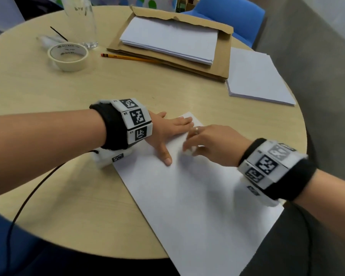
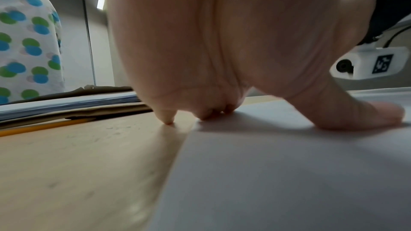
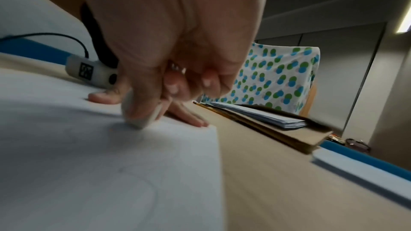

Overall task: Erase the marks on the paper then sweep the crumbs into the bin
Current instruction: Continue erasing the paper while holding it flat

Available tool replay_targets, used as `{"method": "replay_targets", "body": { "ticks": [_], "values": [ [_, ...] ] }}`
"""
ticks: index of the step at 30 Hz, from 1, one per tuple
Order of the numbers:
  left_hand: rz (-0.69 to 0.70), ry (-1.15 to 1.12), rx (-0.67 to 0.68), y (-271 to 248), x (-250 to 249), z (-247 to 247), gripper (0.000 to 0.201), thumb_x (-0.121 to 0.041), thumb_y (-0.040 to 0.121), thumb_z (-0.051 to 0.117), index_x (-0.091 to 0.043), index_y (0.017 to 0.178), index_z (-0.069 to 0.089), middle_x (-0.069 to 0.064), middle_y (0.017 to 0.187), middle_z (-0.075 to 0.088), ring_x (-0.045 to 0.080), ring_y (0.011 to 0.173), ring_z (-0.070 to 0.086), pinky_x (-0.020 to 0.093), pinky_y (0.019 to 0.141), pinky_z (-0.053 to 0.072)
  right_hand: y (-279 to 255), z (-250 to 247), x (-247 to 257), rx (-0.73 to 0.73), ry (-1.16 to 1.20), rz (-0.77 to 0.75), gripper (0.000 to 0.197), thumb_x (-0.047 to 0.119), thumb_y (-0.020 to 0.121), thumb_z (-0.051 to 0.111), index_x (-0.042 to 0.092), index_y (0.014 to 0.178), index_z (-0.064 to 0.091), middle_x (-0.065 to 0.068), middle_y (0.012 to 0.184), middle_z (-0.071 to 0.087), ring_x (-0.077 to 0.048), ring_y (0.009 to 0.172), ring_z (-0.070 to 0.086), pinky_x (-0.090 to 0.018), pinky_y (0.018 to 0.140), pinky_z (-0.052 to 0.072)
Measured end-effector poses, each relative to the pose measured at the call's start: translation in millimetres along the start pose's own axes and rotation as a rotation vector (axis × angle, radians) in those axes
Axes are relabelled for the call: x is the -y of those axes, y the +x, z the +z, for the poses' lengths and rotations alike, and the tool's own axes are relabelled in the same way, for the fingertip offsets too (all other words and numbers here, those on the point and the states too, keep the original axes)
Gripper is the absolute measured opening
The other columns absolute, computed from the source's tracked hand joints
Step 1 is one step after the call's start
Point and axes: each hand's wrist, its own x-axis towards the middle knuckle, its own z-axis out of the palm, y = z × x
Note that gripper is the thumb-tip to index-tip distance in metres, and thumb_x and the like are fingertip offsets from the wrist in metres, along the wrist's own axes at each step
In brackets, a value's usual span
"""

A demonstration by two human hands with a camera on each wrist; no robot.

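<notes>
From the head view, the left hand (image 1: 167, 132) lay flat on the far corner of the paper (image 1: 197, 206), fingers straight and together, thumb spread toward the person; its grip was apart and merely pressed the sheet to the round wooden surface (image 1: 68, 176). Just beside it, on the person's right, the right hand (image 1: 211, 144) had its fingers curled over a small white eraser (image 1: 187, 152), blurred, with the eraser down on the paper close to the left thumb. Well beyond both hands lay a pencil (image 1: 127, 57), a roll of tape (image 1: 68, 56), a clear glass (image 1: 82, 20) and a paper stack (image 1: 169, 39) on brown cardboard (image 1: 221, 62). A second white stack (image 1: 257, 78) sat off to the right of the grip.

In the left wrist view, the left hand (image 2: 222, 50) filled the upper frame, its fingertips (image 2: 213, 114) pressed on the paper's (image 2: 289, 173) far edge and one tip down on the bare surface (image 2: 77, 164) just past that edge. The thumb (image 2: 367, 115) lay flat on the sheet. The pencil (image 2: 44, 126) lay beyond, against the cardboard.

In the right wrist view, the right hand (image 3: 177, 50) pinched the eraser (image 3: 142, 119) between thumb and fingers, grip clamped on it, its lower end touching the paper (image 3: 89, 164). Faint pencil marks (image 3: 138, 178) showed on the sheet nearer the wrist. The left hand's fingers (image 3: 189, 117) lay just behind the eraser at the paper's corner.
</notes>
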Motion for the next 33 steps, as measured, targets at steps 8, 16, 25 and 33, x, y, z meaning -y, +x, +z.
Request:
{"method": "replay_targets", "body": {
  "ticks": [8, 16, 25, 33],
  "values": [
    [0.020, -0.028, -0.011, -2, -1, -1, 0.114, -0.052, 0.074, 0.069, -0.027, 0.148, -0.014, -0.013, 0.155, -0.023, 0.011, 0.145, -0.015, 0.050, 0.116, -0.006, 19, -9, 0, -0.049, 0.032, 0.039, 0.025, 0.018, 0.088, 0.056, 0.025, 0.109, 0.066, 0.004, 0.121, 0.060, -0.022, 0.107, 0.056, -0.038, 0.083, 0.049],
    [-0.008, 0.014, 0.000, -1, -2, -1, 0.119, -0.052, 0.074, 0.069, -0.023, 0.146, -0.021, -0.009, 0.155, -0.024, 0.010, 0.144, -0.016, 0.050, 0.117, -0.005, 4, -9, -7, 0.069, 0.102, 0.109, 0.023, 0.022, 0.086, 0.059, 0.028, 0.108, 0.067, 0.005, 0.113, 0.064, -0.021, 0.102, 0.057, -0.037, 0.087, 0.047],
    [-0.059, 0.060, 0.021, -1, -2, -3, 0.120, -0.055, 0.075, 0.066, -0.020, 0.145, -0.024, -0.008, 0.154, -0.026, 0.010, 0.145, -0.015, 0.047, 0.117, -0.005, -17, -6, -11, 0.152, 0.060, 0.157, 0.024, 0.025, 0.085, 0.061, 0.031, 0.108, 0.067, 0.009, 0.111, 0.063, -0.016, 0.103, 0.054, -0.034, 0.086, 0.045],
    [-0.065, 0.062, 0.001, -8, -9, -6, 0.117, -0.051, 0.076, 0.068, -0.021, 0.146, -0.022, -0.006, 0.155, -0.024, 0.011, 0.145, -0.014, 0.048, 0.116, -0.002, -5, 7, 3, -0.035, 0.055, 0.181, 0.021, 0.018, 0.086, 0.057, 0.027, 0.101, 0.068, 0.005, 0.112, 0.064, -0.022, 0.100, 0.058, -0.038, 0.081, 0.049]
  ]
}}
